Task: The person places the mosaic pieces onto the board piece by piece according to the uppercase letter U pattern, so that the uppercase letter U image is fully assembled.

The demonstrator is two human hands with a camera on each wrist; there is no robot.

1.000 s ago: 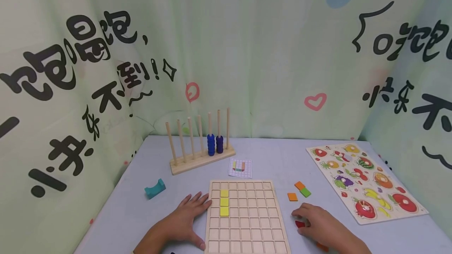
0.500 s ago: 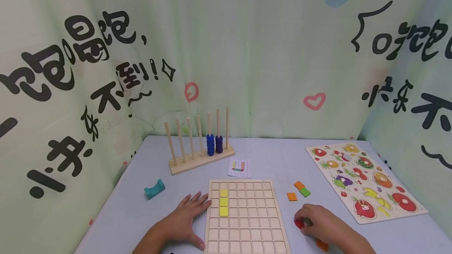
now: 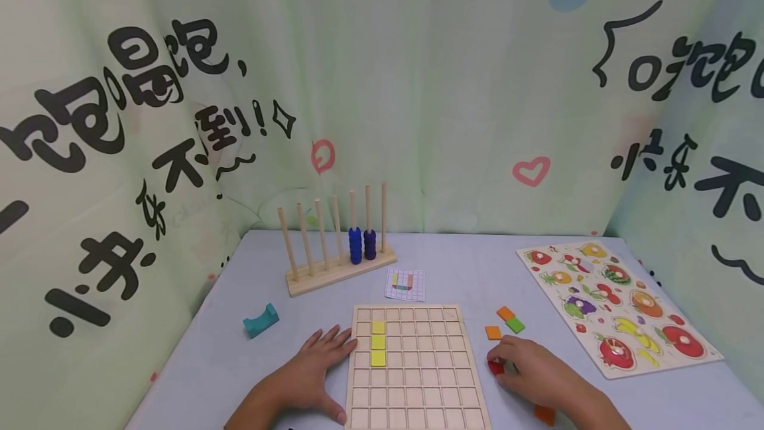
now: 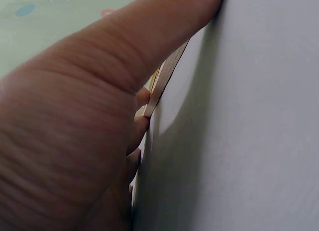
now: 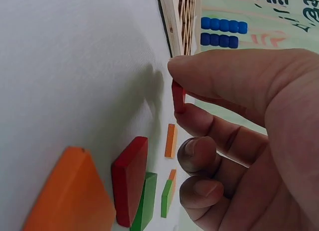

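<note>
My right hand (image 3: pixel 534 370) pinches a red square tile (image 5: pixel 178 96) between thumb and index finger, just off the right edge of a wooden grid board (image 3: pixel 430 377). In the right wrist view the other fingers curl loosely below it. My left hand (image 3: pixel 313 373) lies spread on the left, its fingertips and thumb against the board's left edge. Three yellow tiles (image 3: pixel 379 342) sit in a column in the board's upper-left cells. The left wrist view shows mostly the hand's thumb (image 4: pixel 149 36) and the board's side (image 4: pixel 167 76).
Beyond the right hand lie two orange tiles (image 3: pixel 493 332) and a green tile (image 3: pixel 516 325). Another red tile (image 5: pixel 130 181) and a larger orange piece (image 5: pixel 72 196) lie nearer. Behind the board are a pattern card (image 3: pixel 406 292) and a peg stand (image 3: pixel 340 274); a fruit puzzle (image 3: pixel 597 330) lies right, a teal block (image 3: pixel 261 321) left.
My right hand has picked up the red tile from the table and moved it slightly left and away toward the board. The left hand stays in place at the board's edge.
</note>
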